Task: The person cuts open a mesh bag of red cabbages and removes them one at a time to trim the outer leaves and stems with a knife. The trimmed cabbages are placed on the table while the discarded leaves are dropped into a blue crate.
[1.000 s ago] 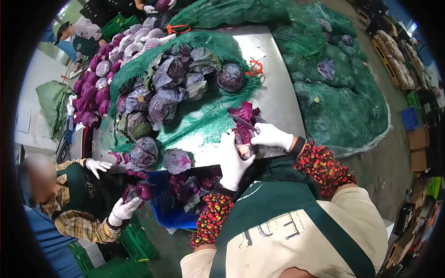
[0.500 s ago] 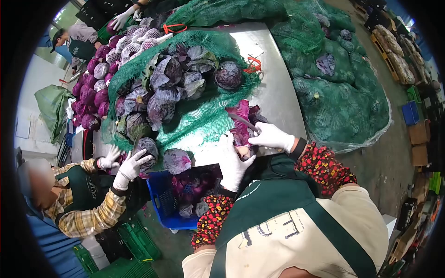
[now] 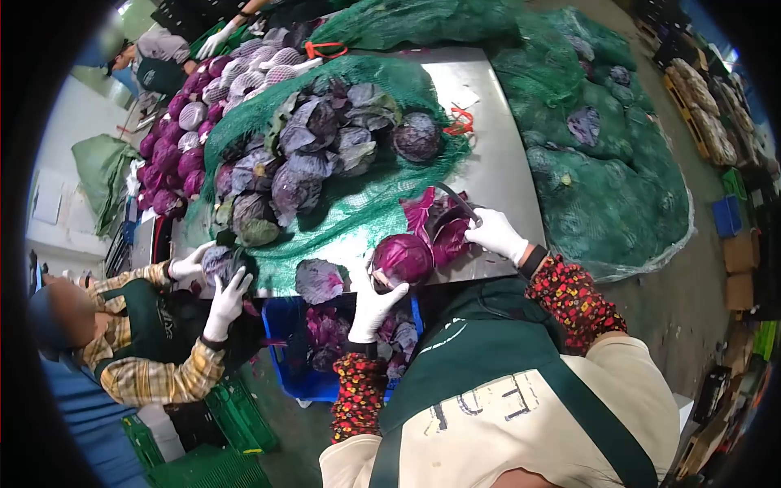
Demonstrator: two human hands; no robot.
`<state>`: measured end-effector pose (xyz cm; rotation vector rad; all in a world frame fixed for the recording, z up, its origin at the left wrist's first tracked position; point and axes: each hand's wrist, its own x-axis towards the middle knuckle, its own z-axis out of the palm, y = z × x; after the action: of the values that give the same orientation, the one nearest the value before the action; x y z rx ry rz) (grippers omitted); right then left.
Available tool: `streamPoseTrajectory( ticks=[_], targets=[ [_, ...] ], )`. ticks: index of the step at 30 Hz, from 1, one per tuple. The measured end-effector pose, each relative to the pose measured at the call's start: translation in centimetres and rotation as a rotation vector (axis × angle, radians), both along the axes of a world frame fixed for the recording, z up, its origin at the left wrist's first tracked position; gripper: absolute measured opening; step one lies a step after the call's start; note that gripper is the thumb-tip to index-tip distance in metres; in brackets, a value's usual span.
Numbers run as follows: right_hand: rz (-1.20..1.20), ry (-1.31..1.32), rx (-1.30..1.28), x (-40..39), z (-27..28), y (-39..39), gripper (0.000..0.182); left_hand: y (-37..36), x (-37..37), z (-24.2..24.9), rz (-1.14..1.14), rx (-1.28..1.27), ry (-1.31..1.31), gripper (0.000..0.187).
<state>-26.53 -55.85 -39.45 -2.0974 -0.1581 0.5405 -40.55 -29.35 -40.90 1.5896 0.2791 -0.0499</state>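
I look down at a shiny steel table (image 3: 496, 154). My left hand (image 3: 370, 301) is in a white glove. It cups a round red cabbage (image 3: 403, 259) from below, right at the near edge of the table. The fingers curl up around the cabbage, so this hand is closed on it.

My right hand (image 3: 496, 234) is also in a white glove. It is closed around the handle of a knife (image 3: 457, 201). The blade points up and away from me, toward the left. It sits above some loose purple leaves (image 3: 435, 224) that lie just beside the cabbage, on its right.

So the cabbage is to the left of the knife hand and a bit nearer to me. The left hand is the one on it. I think the cut stalk end faces my left palm, but the hand hides it, so I am not sure.

Under the table edge stands a blue crate (image 3: 285, 342) with purple scraps in it. A green net (image 3: 358, 207) with many more cabbages is spread over the table. Another person's gloved hand (image 3: 226, 301) reaches in on the left.
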Motion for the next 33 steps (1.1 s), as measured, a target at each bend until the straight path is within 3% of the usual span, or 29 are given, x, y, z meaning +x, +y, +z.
streamPoseTrajectory(
  ticks=[1,2,3,6,7,11,14,15,22,26,28,32,33],
  targets=[
    [0.018,0.002,0.008,0.1,-0.2,0.7,0.021,0.7,-0.1,0.3,-0.032,-0.024,-0.052,0.1],
    [0.045,-0.179,-0.019,0.0,-0.4,1.5,0.02,1.2,-0.2,0.5,-0.068,-0.049,-0.102,0.102],
    [0.067,-0.357,-0.045,-0.2,-0.7,2.3,0.019,1.4,0.3,0.4,-0.109,0.169,-0.155,0.106],
    [0.002,-0.311,-0.175,-1.0,2.0,6.1,0.022,-1.6,2.4,2.5,-0.081,0.735,-0.293,0.094],
    [0.009,-0.319,-0.249,-0.4,1.6,6.6,0.022,-2.3,2.8,3.2,-0.042,0.803,-0.346,0.087],
    [-0.098,-0.387,-0.325,2.3,-2.0,5.8,0.02,-2.1,1.3,3.7,-0.042,0.677,-0.343,0.085],
    [0.025,-0.072,-0.169,-0.4,2.5,6.7,0.05,-1.7,-0.7,3.6,-0.01,0.661,-0.238,0.087],
    [0.082,-0.129,-0.082,-1.7,2.5,7.5,0.063,-1.7,-1.1,3.2,-0.011,0.658,-0.224,0.087],
    [0.145,-0.298,-0.153,-3.1,0.7,12.1,0.034,-0.5,-3.4,2.8,-0.022,0.728,-0.166,0.099],
    [0.309,-0.477,-0.209,-4.7,1.4,15.0,0.026,-0.4,-5.0,2.8,0.096,0.581,-0.178,0.093],
    [0.308,-0.494,-0.091,-4.0,0.4,15.9,0.024,-0.4,-4.1,2.6,0.186,0.55,-0.135,0.091],
    [0.181,-0.516,-0.349,-0.1,-3.6,13.7,0.018,1.8,-4.0,1.2,0.202,0.157,-0.094,0.087],
    [0.14,-0.475,-0.384,1.3,-4.4,12.0,0.018,2.6,-4.5,0.3,0.185,0.198,-0.144,0.089]
  ],
)
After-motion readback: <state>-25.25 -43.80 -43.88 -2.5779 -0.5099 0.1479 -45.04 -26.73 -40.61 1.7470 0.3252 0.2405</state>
